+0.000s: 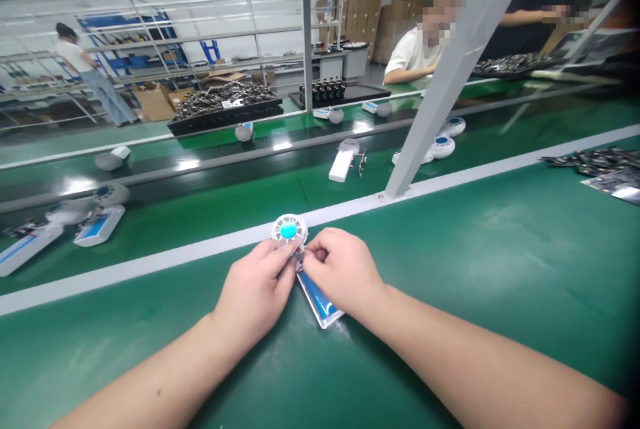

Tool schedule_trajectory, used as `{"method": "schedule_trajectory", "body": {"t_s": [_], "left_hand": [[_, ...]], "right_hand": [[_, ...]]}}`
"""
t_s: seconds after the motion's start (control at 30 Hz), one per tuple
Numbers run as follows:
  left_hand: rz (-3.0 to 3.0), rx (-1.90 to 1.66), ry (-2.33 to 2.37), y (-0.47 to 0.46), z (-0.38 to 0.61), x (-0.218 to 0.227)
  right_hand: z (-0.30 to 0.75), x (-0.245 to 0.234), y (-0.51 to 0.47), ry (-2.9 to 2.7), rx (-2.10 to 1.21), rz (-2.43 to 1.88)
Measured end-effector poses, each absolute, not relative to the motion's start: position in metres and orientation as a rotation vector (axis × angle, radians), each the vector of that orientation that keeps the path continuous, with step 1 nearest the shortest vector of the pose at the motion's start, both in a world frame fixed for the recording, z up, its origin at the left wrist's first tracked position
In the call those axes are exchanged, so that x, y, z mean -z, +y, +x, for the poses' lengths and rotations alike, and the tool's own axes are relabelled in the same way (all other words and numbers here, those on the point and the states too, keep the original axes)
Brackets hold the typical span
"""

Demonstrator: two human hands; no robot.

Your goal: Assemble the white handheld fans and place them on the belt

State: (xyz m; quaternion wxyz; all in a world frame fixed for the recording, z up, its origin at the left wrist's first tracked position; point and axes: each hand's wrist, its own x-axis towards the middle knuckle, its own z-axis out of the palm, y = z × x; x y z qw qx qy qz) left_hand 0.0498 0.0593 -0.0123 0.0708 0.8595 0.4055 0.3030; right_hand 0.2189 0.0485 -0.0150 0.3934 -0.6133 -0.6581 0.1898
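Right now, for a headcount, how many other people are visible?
3: one standing far left, one in white opposite, one in dark at right; others may be hidden.

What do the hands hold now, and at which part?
The left hand and right hand hold a white device at its neck, between the round head and the blue-faced handle.

The head-worn camera looks forward and down at the left hand (255, 292) and right hand (343, 272), close up.

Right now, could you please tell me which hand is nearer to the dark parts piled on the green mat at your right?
Right: the right hand is nearer, left of the pile; the left hand sits farther left.
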Motion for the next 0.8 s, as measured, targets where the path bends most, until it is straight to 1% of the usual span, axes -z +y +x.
{"method": "schedule_trajectory", "body": {"t_s": [0.23,0.47,0.8], "left_hand": [[2.808,-0.895,1.118,0.060,0.049,0.009],[2.526,-0.867,1.122,0.061,0.046,0.008],[2.658,-0.801,0.923,0.070,0.038,0.000]], "right_hand": [[0.217,0.015,0.048,-1.694,-0.405,-1.555],[0.219,0.015,0.046,-1.806,-0.296,-1.486],[0.219,0.020,0.049,-1.919,-0.257,-1.365]]}}
